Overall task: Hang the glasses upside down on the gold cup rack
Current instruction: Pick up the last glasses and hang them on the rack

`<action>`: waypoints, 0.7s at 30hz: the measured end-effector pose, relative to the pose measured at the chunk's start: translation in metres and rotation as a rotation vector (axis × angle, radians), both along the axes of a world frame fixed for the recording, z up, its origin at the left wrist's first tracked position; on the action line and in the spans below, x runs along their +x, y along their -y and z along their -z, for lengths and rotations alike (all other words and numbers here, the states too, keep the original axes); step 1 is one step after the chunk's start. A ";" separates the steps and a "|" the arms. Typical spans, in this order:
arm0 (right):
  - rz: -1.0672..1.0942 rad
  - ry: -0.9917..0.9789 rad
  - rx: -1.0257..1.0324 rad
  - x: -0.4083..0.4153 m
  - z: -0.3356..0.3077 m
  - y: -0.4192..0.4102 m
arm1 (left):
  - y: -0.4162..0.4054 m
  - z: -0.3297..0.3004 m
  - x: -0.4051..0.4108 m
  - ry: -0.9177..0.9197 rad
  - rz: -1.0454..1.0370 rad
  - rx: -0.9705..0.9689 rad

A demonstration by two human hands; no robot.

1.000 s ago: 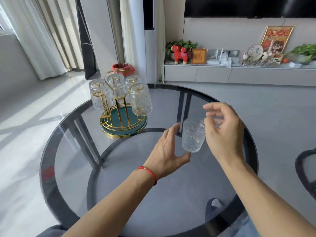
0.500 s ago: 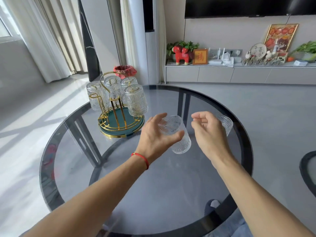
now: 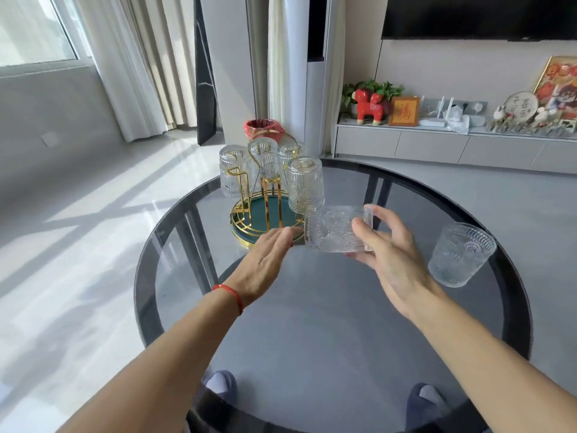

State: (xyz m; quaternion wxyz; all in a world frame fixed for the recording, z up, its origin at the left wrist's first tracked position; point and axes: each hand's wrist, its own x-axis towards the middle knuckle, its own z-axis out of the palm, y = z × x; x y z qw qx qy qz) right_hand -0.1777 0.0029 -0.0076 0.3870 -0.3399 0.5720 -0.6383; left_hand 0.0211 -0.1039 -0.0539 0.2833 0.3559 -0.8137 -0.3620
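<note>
The gold cup rack point(image 3: 269, 210) with a green base stands at the far left of the round glass table point(image 3: 312, 307). Several ribbed clear glasses hang upside down on it, the nearest one point(image 3: 305, 185) at its right. My right hand point(image 3: 387, 254) holds another clear patterned glass point(image 3: 335, 228) on its side, just right of the rack's base. My left hand point(image 3: 268, 260) is flat with fingers apart, its fingertips near that glass's left end and the rack's rim. One more glass point(image 3: 459, 254) stands upright on the table at the right.
The table has a dark rim and dark legs visible through the top. My feet in slippers point(image 3: 220, 382) show beneath it. A red bin point(image 3: 263, 128) sits on the floor behind the rack. A low cabinet with ornaments runs along the back wall.
The glass has passed from my left hand to my right hand and now lies sideways closer to the rack. My left hand has let go and opened flat.
</note>
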 end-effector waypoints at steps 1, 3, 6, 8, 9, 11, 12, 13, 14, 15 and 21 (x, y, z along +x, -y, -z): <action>0.004 -0.086 -0.031 0.001 -0.006 0.005 | 0.006 0.008 0.005 0.196 0.014 -0.152; -0.037 -0.235 -0.099 0.010 -0.022 0.017 | 0.013 0.028 0.009 0.600 0.022 -0.350; -0.042 -0.450 -0.175 0.033 -0.049 0.045 | 0.016 0.046 0.009 0.753 -0.022 -0.224; -0.033 -0.536 -0.230 0.048 -0.065 0.068 | 0.018 0.053 0.011 0.768 -0.024 -0.293; -0.026 -0.575 -0.248 0.055 -0.073 0.079 | 0.018 0.054 0.011 0.760 -0.037 -0.344; -0.013 -0.650 -0.260 0.066 -0.088 0.099 | 0.018 0.053 0.009 0.722 -0.069 -0.372; -0.004 -0.676 -0.257 0.071 -0.094 0.107 | 0.017 0.052 0.007 0.714 -0.069 -0.380; 0.009 -0.703 -0.255 0.075 -0.099 0.115 | 0.016 0.052 0.005 0.716 -0.065 -0.387; 0.018 -0.738 -0.256 0.080 -0.102 0.122 | 0.016 0.052 0.003 0.722 -0.061 -0.389; 0.016 -0.774 -0.253 0.084 -0.104 0.128 | 0.015 0.052 0.002 0.728 -0.056 -0.388; -0.021 -0.998 -0.152 0.100 -0.092 0.153 | 0.016 0.044 -0.003 0.693 -0.098 -0.374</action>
